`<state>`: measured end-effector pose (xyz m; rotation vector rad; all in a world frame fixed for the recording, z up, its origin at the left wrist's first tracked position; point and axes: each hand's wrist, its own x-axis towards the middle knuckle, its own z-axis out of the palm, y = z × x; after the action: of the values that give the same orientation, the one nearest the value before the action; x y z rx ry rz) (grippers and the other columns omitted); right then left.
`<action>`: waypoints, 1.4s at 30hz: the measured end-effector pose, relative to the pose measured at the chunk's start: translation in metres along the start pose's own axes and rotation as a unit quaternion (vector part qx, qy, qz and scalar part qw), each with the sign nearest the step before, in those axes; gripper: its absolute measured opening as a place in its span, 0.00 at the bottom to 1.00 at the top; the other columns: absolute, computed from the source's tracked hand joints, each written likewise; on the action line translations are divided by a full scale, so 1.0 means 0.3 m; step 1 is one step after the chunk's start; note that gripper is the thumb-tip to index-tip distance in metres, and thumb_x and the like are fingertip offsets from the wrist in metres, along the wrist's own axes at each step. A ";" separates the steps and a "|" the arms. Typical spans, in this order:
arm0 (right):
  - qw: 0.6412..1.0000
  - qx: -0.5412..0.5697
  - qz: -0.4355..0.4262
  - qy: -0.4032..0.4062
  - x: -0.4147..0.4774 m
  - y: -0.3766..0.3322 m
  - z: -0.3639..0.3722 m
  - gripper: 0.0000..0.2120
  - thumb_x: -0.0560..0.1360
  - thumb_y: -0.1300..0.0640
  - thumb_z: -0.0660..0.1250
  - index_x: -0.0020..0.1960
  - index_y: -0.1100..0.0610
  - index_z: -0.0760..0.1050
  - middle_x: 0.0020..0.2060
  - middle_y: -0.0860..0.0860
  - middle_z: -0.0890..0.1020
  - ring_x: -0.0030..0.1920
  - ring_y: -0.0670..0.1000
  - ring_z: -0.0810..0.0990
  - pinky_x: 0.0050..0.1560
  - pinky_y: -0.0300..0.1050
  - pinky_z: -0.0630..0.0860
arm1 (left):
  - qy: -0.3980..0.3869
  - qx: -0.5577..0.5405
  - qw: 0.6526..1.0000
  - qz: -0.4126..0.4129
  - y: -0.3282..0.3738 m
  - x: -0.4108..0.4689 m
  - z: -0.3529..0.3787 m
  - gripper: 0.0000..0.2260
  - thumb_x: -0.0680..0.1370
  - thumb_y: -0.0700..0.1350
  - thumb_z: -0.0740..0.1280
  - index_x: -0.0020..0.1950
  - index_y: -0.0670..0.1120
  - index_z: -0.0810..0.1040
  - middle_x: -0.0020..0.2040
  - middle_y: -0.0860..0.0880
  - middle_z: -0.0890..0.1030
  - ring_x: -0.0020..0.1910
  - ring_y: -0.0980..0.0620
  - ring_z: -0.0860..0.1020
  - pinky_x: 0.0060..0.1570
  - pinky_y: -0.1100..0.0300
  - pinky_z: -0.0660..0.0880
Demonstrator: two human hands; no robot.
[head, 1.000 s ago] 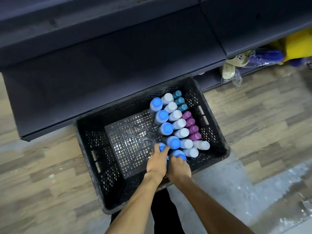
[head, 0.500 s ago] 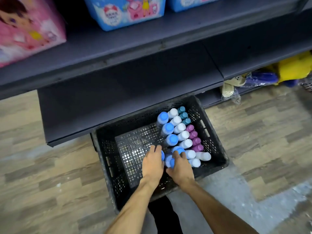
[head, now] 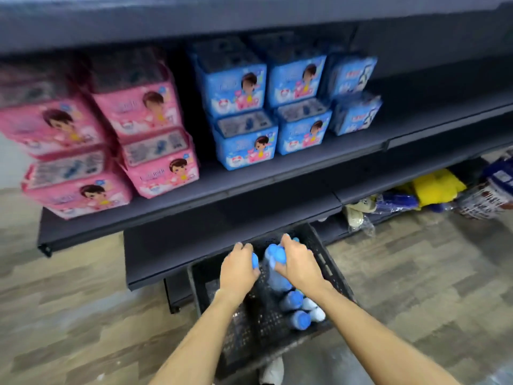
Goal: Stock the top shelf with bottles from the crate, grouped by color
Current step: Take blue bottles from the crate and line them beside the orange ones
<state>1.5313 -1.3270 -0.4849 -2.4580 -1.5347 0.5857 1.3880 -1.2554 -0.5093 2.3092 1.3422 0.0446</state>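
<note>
Head cam: a second ago both hands were down in the crate. Now the left hand and right hand, fingers curled round blue-capped bottles, are up over its far edge. Looks like the shelf run is starting.

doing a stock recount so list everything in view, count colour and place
pink packs: four, pink, stacked in twos, left of the middle shelf
blue packs: six, blue, stacked in twos, right of the pink ones
shelves: dark grey, several tiers
crate: one, black, on the floor below the shelves
bottles in crate: at least four showing, blue and white caps, right side
held bottles: blue caps, count blurred, above the crate
yellow package: one, yellow, lowest shelf, far right
left hand: grips a blue cap
right hand: grips a blue cap
</note>
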 end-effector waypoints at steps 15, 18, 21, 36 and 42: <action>0.956 0.162 -0.107 0.222 0.001 -0.363 -0.869 0.14 0.66 0.52 0.73 0.49 0.54 0.74 0.42 0.50 0.81 0.44 0.52 0.79 0.45 0.48 0.77 | 0.177 0.025 0.969 0.168 0.280 0.015 -0.927 0.15 0.70 0.52 0.69 0.52 0.45 0.80 0.50 0.47 0.77 0.51 0.45 0.76 0.49 0.54 0.73; 0.942 0.157 -0.142 0.259 -0.018 -0.426 -1.023 0.15 0.67 0.52 0.74 0.51 0.54 0.77 0.46 0.49 0.81 0.48 0.50 0.78 0.50 0.45 0.76 | 0.213 0.009 0.958 0.193 0.350 -0.024 -1.101 0.16 0.69 0.52 0.69 0.51 0.44 0.81 0.49 0.46 0.80 0.51 0.45 0.77 0.49 0.53 0.75; 0.932 0.146 -0.166 0.288 -0.049 -0.486 -1.167 0.15 0.67 0.52 0.74 0.51 0.54 0.78 0.48 0.50 0.81 0.49 0.51 0.78 0.49 0.43 0.75 | 0.255 -0.010 0.945 0.202 0.402 -0.074 -1.250 0.15 0.68 0.52 0.69 0.46 0.41 0.81 0.45 0.44 0.81 0.43 0.45 0.75 0.47 0.52 0.77; 0.872 0.191 -0.272 0.359 -0.169 -0.845 -1.770 0.14 0.63 0.50 0.80 0.44 0.52 0.80 0.36 0.46 0.83 0.39 0.44 0.81 0.34 0.37 0.74 | 0.395 -0.089 0.886 0.224 0.539 -0.226 -1.912 0.07 0.67 0.50 0.74 0.42 0.51 0.83 0.35 0.54 0.81 0.36 0.58 0.78 0.32 0.68 0.72; 0.867 0.129 -0.264 0.402 -0.085 -1.001 -1.835 0.19 0.62 0.45 0.80 0.44 0.57 0.82 0.41 0.50 0.81 0.43 0.49 0.80 0.43 0.45 0.80 | 0.432 -0.071 0.877 0.198 0.516 -0.187 -2.070 0.08 0.67 0.49 0.74 0.44 0.48 0.85 0.34 0.54 0.80 0.34 0.57 0.77 0.32 0.65 0.72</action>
<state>1.5076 -1.1872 0.1265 -1.6063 -1.4961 -0.2965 1.3263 -1.1325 0.1183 2.4686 1.1026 1.3937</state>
